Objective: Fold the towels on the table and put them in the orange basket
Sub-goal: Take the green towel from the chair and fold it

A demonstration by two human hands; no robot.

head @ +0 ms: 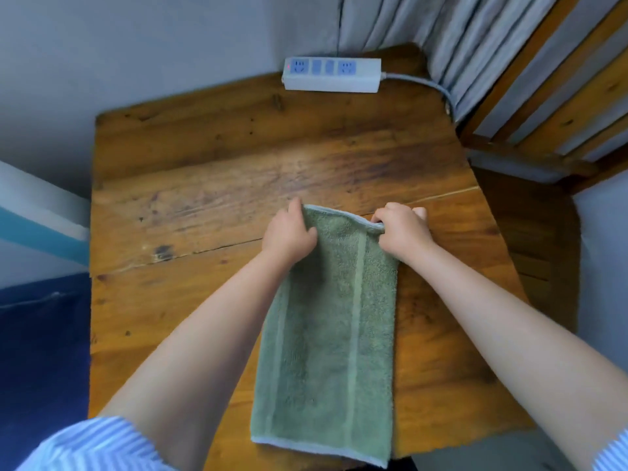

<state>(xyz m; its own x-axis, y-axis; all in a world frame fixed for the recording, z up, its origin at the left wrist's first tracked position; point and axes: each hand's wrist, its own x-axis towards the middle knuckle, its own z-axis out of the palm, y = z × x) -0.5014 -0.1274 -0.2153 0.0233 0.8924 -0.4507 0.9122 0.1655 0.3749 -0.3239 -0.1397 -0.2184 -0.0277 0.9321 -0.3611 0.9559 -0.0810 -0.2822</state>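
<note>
I counted one towel (326,334) on the desk (204,198), green, lying as a long narrow strip that ran from the middle of the wood to the near edge, where its pale hem hung just over the lip. Two hands were on its far end. My left hand (289,232) had the far left corner, fingers curled over the hem with the thumb lying on the cloth; my right hand (401,232) pinched the far right corner, knuckles up, the hem bunched under the fingers. Both grips were closed on the towel, and how deep the fingers reached beneath it I could not tell. One white power strip (332,74) lay at the far edge of the desk, its grey cable (424,83) running off right toward the curtain (441,35). I saw no basket in the view. To the right, wooden slats (560,96) were cut off by the frame; at left a dark blue shape (40,334) was too blurred to name. Striped sleeves (95,443) showed at the bottom corners.
</note>
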